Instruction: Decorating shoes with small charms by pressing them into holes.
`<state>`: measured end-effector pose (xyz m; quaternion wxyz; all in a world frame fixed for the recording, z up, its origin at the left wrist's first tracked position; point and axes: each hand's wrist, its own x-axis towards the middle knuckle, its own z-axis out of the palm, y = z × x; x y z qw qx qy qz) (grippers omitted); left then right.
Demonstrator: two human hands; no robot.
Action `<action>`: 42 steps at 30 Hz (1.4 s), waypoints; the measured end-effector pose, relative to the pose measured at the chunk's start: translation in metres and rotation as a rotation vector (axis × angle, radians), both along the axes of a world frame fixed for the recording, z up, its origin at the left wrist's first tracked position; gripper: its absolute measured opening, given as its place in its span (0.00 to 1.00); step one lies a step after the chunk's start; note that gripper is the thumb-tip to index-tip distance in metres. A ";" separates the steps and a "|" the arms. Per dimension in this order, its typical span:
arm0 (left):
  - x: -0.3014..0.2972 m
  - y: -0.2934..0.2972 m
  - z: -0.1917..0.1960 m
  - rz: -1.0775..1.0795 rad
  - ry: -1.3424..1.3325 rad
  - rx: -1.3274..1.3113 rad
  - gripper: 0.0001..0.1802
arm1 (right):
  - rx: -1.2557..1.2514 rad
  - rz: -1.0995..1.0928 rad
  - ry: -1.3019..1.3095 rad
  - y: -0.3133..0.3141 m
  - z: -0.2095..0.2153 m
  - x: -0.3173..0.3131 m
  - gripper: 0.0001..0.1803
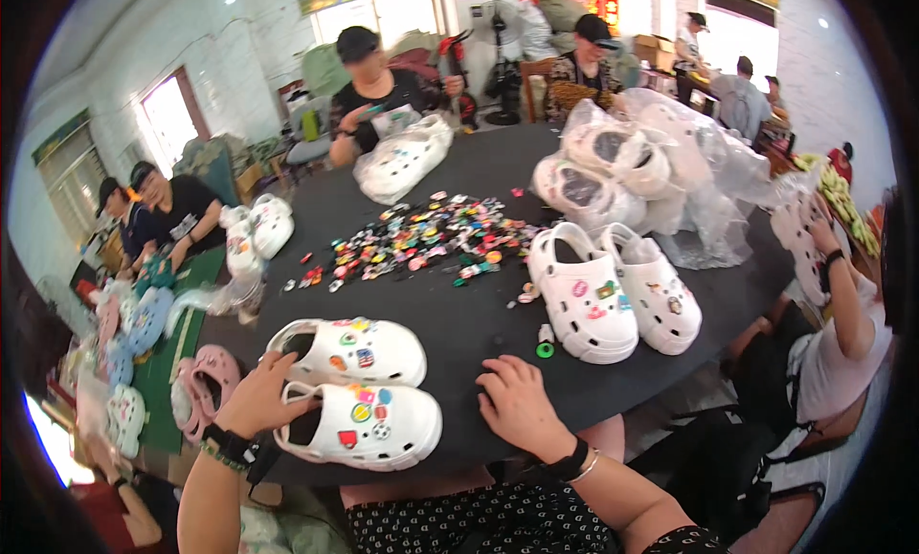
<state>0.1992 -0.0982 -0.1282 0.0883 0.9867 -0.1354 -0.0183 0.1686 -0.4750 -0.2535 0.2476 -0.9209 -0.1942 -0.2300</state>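
A pair of white clogs with colourful shoe charms lies side by side at the front left, toes to the right: the farther clog [388, 351] and the nearer clog [407, 425]. My left hand [257, 393] grips them at the heels, its fingers reaching into the openings. My right hand [517, 406] rests on the black tabletop with its fingers apart, holding nothing. Beyond it stands another decorated white pair, a left clog [582, 300] and a right clog [662, 300]. A small green-ringed charm [545, 349] lies between that pair and my right hand.
Many loose charms [431, 238] are heaped mid-table. Plastic-wrapped white clogs [613, 176] are piled at the back right. Across the table a person [369, 90] handles a bagged pair [407, 160]. Pink clogs [206, 387] stand left; another person [847, 315] sits at the right.
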 end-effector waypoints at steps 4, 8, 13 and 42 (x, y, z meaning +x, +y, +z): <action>-0.002 0.005 0.003 0.068 0.054 0.013 0.44 | 0.015 0.022 -0.003 0.003 0.005 -0.001 0.15; 0.001 0.029 -0.024 -0.042 -0.133 0.067 0.25 | 0.012 0.008 -0.019 0.002 0.003 0.000 0.15; -0.030 0.014 -0.012 -0.076 -0.150 0.088 0.23 | 0.027 0.006 -0.003 0.002 -0.003 0.001 0.15; -0.089 0.024 -0.003 0.206 -0.355 -0.094 0.18 | -0.056 0.044 0.035 0.010 0.007 -0.001 0.14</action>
